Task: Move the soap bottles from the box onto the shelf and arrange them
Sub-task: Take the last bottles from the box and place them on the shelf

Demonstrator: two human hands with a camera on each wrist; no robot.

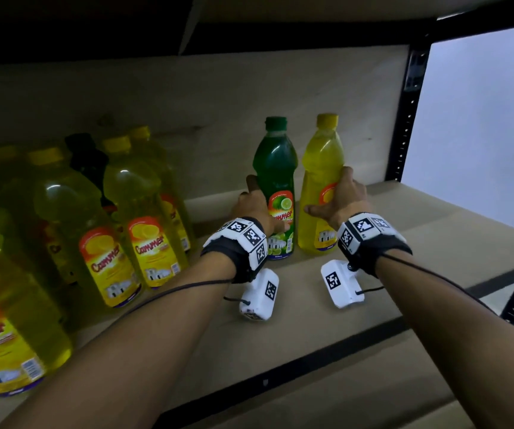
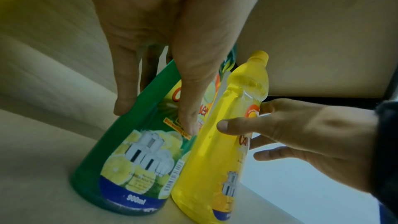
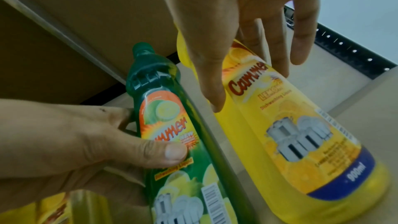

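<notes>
A green soap bottle [image 1: 276,174] and a yellow soap bottle [image 1: 319,181] stand upright side by side on the wooden shelf board [image 1: 435,230], near its back panel. My left hand [image 1: 260,205] grips the green bottle [image 2: 120,151] at its waist, with the thumb across the label and the fingers round the back. My right hand [image 1: 330,193] holds the yellow bottle [image 3: 280,125] at mid height between thumb and fingers. The two bottles stand almost touching. The box is not in view.
Several yellow soap bottles [image 1: 144,218] and a dark one [image 1: 87,156] stand grouped on the shelf's left part. A black metal upright [image 1: 410,113] bounds the right end. Another shelf board [image 1: 280,13] hangs close overhead. The shelf's front edge [image 1: 280,376] is black.
</notes>
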